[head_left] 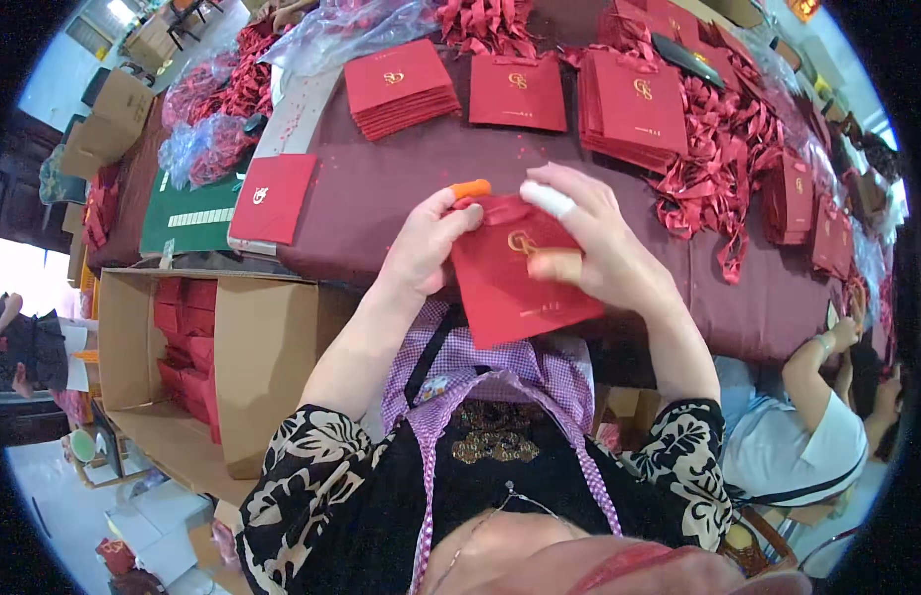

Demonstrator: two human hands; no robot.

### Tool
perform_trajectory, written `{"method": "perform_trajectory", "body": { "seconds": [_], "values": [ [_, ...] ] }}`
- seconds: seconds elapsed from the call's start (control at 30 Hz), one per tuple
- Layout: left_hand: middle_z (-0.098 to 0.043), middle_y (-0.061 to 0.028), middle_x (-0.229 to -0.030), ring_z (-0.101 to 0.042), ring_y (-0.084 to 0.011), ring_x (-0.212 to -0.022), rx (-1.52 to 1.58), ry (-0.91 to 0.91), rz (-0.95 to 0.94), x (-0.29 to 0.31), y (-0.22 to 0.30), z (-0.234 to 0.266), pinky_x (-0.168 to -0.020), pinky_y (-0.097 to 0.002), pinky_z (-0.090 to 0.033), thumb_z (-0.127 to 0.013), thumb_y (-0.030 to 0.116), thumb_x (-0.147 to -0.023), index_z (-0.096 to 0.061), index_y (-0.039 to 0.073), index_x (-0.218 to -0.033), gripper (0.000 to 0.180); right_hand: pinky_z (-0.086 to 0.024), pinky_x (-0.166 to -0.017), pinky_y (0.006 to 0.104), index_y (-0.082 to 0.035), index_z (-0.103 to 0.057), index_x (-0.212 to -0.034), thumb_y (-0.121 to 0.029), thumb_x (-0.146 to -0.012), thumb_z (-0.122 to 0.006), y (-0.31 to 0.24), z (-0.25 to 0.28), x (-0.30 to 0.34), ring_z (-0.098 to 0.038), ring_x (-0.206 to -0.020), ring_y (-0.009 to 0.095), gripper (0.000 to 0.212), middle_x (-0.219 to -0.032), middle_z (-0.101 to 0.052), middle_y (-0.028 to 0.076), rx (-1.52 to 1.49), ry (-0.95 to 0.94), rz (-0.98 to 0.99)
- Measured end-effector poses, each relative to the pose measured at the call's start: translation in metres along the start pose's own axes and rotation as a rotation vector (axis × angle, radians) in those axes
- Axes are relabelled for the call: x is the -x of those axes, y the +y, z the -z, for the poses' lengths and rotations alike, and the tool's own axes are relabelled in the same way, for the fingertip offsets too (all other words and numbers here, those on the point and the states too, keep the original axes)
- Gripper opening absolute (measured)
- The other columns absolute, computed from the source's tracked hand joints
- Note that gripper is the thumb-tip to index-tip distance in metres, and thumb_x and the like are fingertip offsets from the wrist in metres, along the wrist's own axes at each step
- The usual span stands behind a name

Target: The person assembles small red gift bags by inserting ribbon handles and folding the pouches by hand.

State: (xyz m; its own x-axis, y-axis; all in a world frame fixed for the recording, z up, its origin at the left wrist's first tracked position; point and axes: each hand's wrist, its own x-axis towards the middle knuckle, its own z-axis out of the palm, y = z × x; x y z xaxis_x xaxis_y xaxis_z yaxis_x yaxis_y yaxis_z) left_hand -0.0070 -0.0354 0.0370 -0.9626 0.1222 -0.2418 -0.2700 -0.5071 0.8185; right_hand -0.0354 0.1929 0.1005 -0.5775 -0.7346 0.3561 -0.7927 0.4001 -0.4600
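Observation:
A red paper gift bag [510, 288] with a gold emblem hangs tilted in front of me, over the table's near edge. My left hand [429, 238] pinches its upper left corner; an orange cover sits on one finger. A red ribbon [505, 210] runs along the bag's top. Over the bag's upper right side is my right hand [604, 238], thumb and fingers spread apart. It wears a white cover on one finger and a tan one on the thumb, which is blurred across the bag's front. The right hand's contact with the bag is partly hidden.
Stacks of red bags [403, 91] and a heap of red ribbons [713, 164] lie on the maroon-covered table [401, 198]. One red bag [272, 198] lies at the left. An open cardboard box [267, 377] holds red bags. Another person's arm [812, 372] reaches in at right.

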Motion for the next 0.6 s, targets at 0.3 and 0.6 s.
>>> {"method": "perform_trajectory", "body": {
  "seconds": [0.3,0.6],
  "values": [
    [-0.065,-0.0115,-0.103,-0.064,-0.0222,-0.093,0.279,0.019,0.157,-0.014,0.022,0.025,-0.08,-0.0362,-0.054,-0.053,0.016,-0.095,-0.059,-0.001,-0.112,0.025,-0.04,-0.1,0.0433,-0.009,-0.054,-0.128,0.004,-0.075,-0.056,-0.034,0.007,-0.007,-0.052,-0.121,0.031,0.054,-0.127,-0.058,0.014,0.162,-0.246,0.02],
    [-0.058,-0.0156,-0.118,-0.068,-0.0259,-0.083,0.141,0.157,-0.231,-0.013,0.032,0.063,-0.065,-0.0336,-0.054,-0.052,0.021,-0.097,-0.044,0.005,-0.132,0.04,-0.048,-0.086,0.0295,-0.003,-0.056,-0.127,-0.014,-0.09,-0.062,0.0,0.092,-0.077,-0.061,-0.093,0.015,0.04,-0.102,-0.068,0.01,-0.004,0.1,-0.329]
  ]
}}
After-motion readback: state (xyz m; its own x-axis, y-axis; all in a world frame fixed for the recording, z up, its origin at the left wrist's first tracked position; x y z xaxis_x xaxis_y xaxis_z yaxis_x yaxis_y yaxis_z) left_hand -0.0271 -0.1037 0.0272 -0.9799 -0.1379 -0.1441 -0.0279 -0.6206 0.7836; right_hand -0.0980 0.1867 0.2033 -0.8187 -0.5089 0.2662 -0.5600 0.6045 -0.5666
